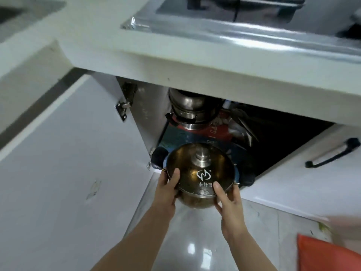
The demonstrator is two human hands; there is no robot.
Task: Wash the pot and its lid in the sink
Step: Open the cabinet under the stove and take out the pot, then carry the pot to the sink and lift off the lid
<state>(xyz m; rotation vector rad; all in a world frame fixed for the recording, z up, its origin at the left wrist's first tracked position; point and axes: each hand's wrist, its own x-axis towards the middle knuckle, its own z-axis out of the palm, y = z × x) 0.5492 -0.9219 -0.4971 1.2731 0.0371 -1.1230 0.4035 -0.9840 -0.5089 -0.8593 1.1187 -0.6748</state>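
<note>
Both hands held the pot up in front of an open cabinet under the desk, above the glossy floor. The left hand gripped the pot's left side, thumb lying on the lid near its edge and the fingers curled beneath the bowl; the right hand gripped the right side the same way, thumb on the lid's rim — its fingers were hidden under the pot. The lid sat closed on the pot, its metal knob upright at the centre and a white logo with characters printed on the glass facing the camera. A small ring handle showed at the pot's right edge, just above the right hand. Inside the cabinet, behind the pot, stood a stack of steel pots on something red and blue; the rest of the interior was too dark to read. The white cabinet door swung open to the left, and a second door on the right carried a black handle. On the desk above lay a stove — and at the far upper left, part of the sink, well apart from the pot. An orange object sat on the floor at lower right.
</note>
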